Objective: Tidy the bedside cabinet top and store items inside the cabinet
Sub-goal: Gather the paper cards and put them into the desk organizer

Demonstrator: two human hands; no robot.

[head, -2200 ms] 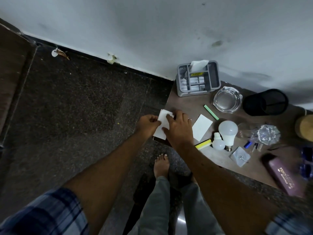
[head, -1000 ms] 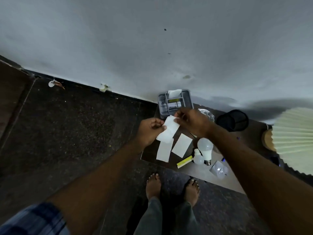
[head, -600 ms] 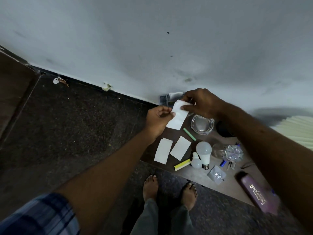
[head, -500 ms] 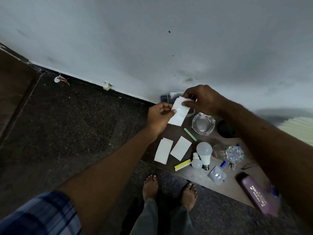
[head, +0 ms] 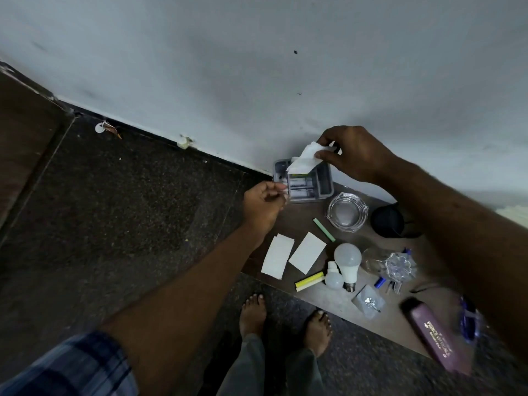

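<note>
right hand (head: pixel 353 154) pinches paper (head: pixel 304 160) | left hand (head: pixel 264 202) curled, grip unclear | organizer (head: pixel 324 180) partly hidden behind paper

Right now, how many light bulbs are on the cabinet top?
2. The large white bulb lies in front of the glass ashtray; the small white bulb lies close beside it, toward the yellow stick. The right forearm covers part of the cabinet top, possibly hiding another.

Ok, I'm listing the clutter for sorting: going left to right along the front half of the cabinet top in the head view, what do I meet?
left paper slip → right paper slip → large white bulb → purple case. The rest overlap, so I left them out.
</note>
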